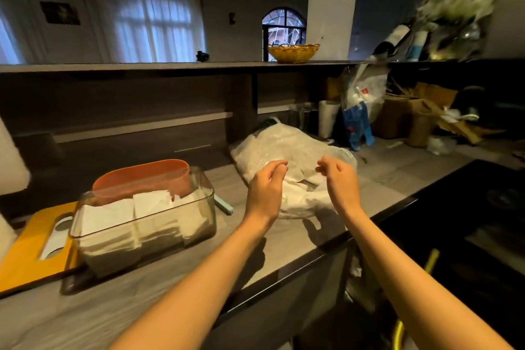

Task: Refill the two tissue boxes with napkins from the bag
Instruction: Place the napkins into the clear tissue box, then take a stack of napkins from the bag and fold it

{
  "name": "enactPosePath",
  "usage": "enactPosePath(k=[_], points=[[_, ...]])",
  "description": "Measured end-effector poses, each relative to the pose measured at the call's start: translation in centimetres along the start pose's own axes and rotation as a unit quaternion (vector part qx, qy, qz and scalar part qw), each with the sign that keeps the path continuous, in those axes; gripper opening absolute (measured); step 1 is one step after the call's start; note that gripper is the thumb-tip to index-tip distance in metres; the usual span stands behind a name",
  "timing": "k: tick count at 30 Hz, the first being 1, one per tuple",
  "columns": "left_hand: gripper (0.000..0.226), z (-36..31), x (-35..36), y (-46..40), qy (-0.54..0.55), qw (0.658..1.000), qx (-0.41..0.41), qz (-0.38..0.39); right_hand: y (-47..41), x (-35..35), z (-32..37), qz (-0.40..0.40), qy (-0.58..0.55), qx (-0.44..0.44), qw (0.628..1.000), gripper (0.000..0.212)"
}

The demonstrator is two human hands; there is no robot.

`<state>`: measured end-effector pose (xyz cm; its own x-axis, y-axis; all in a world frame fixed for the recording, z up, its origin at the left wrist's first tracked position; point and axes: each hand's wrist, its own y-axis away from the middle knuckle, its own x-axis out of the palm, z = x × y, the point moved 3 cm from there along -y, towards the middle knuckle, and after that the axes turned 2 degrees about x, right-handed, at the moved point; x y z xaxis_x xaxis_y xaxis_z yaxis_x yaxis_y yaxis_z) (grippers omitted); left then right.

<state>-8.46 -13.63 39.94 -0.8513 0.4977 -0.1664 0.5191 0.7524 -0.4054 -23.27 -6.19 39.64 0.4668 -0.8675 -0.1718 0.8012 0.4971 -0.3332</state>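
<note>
Two hands over the clear plastic bag (292,150) of white napkins.
Left hand (267,182) and right hand (338,176) seem to pinch its film; blur hides the grip.

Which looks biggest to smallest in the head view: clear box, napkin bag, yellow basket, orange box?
1. Clear box and napkin bag: look alike, unranked.
2. Orange box, partly hidden behind the clear box.
3. Yellow basket, though it sits farther back, so unsure.
</note>
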Motion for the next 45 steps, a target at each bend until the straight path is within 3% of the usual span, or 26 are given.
enactPosePath(k=[4,8,11,15,20,24,27,29,32,34,38,41,45], points=[[0.058,2.1,1.7,-2.1,-0.068,0.998,0.006,0.012,-2.5,1.4,-1.7,0.088,0.077,-0.005,0.993,0.04],[0.055,5.7,1.7,-4.0,-0.154,0.987,-0.037,-0.002,-3.8,4.3,-3.5,0.167,0.129,0.022,0.977,0.05],[0.067,8.4,1.5,-4.6,-0.096,0.987,-0.126,-0.017,-4.2,6.2,-5.4,0.174,0.219,0.021,0.96,0.06],[0.062,9.5,1.2,-5.4,-0.049,0.988,-0.138,-0.045,-5.7,7.7,-6.3,0.191,0.326,0.029,0.926,0.092],[0.063,9.9,0.7,-5.5,0.042,0.987,-0.132,-0.086,-5.0,8.4,-6.5,0.188,0.414,-0.058,0.889,0.07],[0.063,9.7,0.6,-5.5,0.098,0.985,-0.119,-0.077,-4.7,8.4,-6.6,0.187,0.357,-0.096,0.91,0.051],[0.081,9.6,0.8,-5.3,0.072,0.989,-0.113,-0.062,-4.4,7.7,-6.2,0.152,0.244,-0.081,0.954,0.04],[0.076,9.6,0.8,-5.3,0.035,0.991,-0.114,-0.057,-4.4,6.7,-5.9,0.101,0.165,-0.058,0.979,0.034],[0.06,9.8,0.9,-5.5,-0.016,0.992,-0.112,-0.051,-4.7,5.7,-5.9,0.062,0.106,-0.041,0.992,0.043],[0.056,9.5,0.9,-5.3,-0.016,0.994,-0.098,-0.054,-4.7,5.7,-6.2,0.082,0.088,-0.02,0.993,0.066],[0.057,8.2,0.8,-4.6,0.004,0.998,-0.01,-0.058,-4.9,5.5,-6.5,0.088,0.031,-0.007,0.996,0.087],[0.061,8.0,1.1,-4.4,0.004,0.999,0.021,-0.027,-4.7,5.0,-6.1,0.049,0.037,-0.028,0.998,0.08],[0.073,8.7,1.2,-4.7,0.005,0.999,-0.033,-0.012,-4.1,4.3,-4.9,0.015,0.019,-0.077,0.997,0.059]])
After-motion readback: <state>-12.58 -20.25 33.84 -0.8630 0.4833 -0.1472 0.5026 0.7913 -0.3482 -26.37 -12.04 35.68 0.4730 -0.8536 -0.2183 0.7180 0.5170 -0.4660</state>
